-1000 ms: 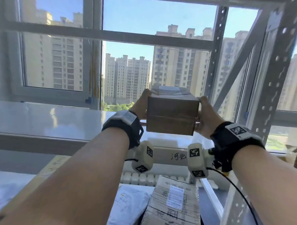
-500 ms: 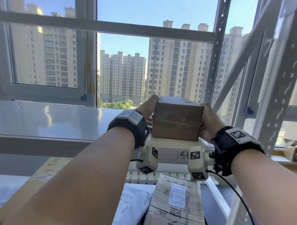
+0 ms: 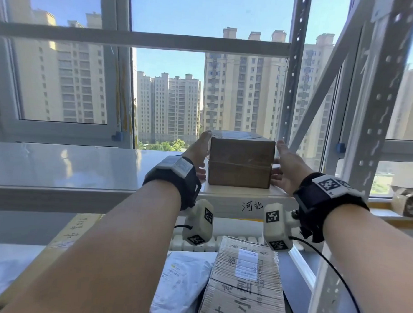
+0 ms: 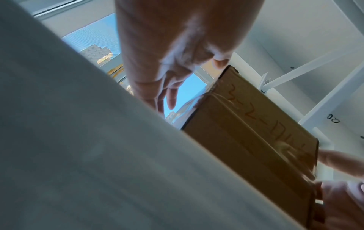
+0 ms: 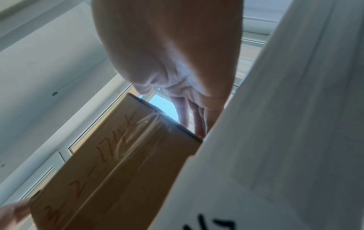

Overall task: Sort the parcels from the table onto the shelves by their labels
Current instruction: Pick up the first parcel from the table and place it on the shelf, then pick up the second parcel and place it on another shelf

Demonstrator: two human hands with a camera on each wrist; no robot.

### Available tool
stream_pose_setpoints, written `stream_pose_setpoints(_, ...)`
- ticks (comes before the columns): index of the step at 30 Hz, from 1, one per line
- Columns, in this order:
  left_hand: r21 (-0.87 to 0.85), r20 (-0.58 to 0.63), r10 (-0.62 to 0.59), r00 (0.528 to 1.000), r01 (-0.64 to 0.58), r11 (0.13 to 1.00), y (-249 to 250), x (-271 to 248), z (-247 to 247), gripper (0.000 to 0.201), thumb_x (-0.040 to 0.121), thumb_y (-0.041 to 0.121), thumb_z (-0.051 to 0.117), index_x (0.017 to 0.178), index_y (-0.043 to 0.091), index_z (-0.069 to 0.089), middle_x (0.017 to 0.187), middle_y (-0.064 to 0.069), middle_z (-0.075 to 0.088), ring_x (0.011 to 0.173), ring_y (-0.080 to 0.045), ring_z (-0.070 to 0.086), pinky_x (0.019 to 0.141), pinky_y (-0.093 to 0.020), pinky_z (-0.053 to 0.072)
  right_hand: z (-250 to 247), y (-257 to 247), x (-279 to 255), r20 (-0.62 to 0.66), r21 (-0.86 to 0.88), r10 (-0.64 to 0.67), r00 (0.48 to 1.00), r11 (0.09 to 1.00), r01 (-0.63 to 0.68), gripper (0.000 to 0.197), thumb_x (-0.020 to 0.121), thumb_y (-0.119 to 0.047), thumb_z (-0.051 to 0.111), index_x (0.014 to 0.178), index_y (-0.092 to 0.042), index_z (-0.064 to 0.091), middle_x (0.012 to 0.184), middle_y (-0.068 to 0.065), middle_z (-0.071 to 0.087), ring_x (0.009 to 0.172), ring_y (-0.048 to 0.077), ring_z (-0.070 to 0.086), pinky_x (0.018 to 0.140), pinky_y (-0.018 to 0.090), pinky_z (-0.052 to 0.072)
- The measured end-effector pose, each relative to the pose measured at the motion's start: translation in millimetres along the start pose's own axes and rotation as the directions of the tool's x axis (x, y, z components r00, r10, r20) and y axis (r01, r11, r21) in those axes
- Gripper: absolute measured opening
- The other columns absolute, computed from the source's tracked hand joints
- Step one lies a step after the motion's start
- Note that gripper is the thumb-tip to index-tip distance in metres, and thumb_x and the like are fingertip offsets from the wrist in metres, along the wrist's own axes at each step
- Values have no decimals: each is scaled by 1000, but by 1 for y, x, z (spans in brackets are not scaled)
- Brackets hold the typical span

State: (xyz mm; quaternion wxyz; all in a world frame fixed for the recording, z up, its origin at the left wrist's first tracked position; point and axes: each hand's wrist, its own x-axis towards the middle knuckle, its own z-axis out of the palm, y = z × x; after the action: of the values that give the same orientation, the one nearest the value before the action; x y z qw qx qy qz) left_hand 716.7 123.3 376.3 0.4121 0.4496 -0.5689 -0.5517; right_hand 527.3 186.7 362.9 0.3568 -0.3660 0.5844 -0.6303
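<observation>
Resting broadside on shelf: brown box, long axis left-right.

Hard daylight pours through the window at twelve o'clock, glaring off the shelf at nine. Straight frames bow toward the edges. Both wrist views are backlit, soft and smeared, with near surfaces out of focus.

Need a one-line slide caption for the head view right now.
Brown box set on the shelf, left hand and right hand flanking its sides.
</observation>
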Motion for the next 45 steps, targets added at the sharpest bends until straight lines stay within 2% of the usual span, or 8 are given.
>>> stream_pose_setpoints(2,5,-35,26,999,-26,1000,-2,0,1,57,93,64,40,116,12,47,127,-17,55,113,-32,58,97,-41,51,-5,3,-4,-9,-29,1,1000,1000,-2,57,93,-64,35,87,-10,54,98,14,60,96,29,58,100,42,49)
stream_pose_setpoints(6,29,-195,84,977,-80,996,-1,-15,7,60,95,49,39,138,7,42,135,-17,54,118,-36,58,84,-42,55,-18,3,-18,13,-61,-6,1000,998,7,59,96,-57,35,107,-3,55,114,19,55,109,33,55,105,44,46)
stream_pose_setpoints(9,29,-310,139,940,-137,990,5,-24,12,53,96,35,40,139,5,36,132,-18,54,121,-38,59,101,-51,50,-31,-2,-34,30,-111,-14,999,994,18,57,98,-53,34,115,-2,53,119,20,55,117,35,56,103,44,48)
stream_pose_setpoints(17,395,-469,331,819,-140,908,-3,-94,45,51,97,29,47,139,0,41,134,-19,59,119,-38,60,89,-34,47,-77,-3,-100,28,-203,-154,988,967,156,30,99,-26,48,106,-2,63,96,14,63,87,27,62,80,36,54)
stream_pose_setpoints(22,613,-375,415,829,-115,782,-26,-146,88,37,95,28,50,125,7,56,121,-11,66,106,-28,63,77,-32,39,-123,16,-141,59,-599,-402,914,718,355,23,91,-19,54,93,-7,73,92,13,75,85,26,69,82,41,58)
stream_pose_setpoints(26,683,-183,387,904,-167,711,-51,-185,149,35,96,27,51,122,6,59,123,-12,65,104,-31,61,81,-33,43,-181,39,-180,103,-775,-385,917,547,316,20,90,-22,54,92,-15,73,82,2,67,78,20,61,65,24,44)
stream_pose_setpoints(35,761,132,184,974,-218,610,-144,-222,260,38,95,31,48,127,11,57,127,-12,64,113,-32,63,94,-40,52,-274,115,-209,-18,-879,-206,978,470,83,22,88,-27,53,95,-20,72,101,4,73,98,26,65,85,34,52)
stream_pose_setpoints(45,788,317,71,946,-305,535,-191,-156,372,42,97,31,47,130,7,57,138,-16,54,123,-36,57,98,-42,49,-348,171,-147,-187,-876,-87,979,465,-126,27,87,-22,50,93,-13,74,98,10,74,90,29,66,77,32,53)
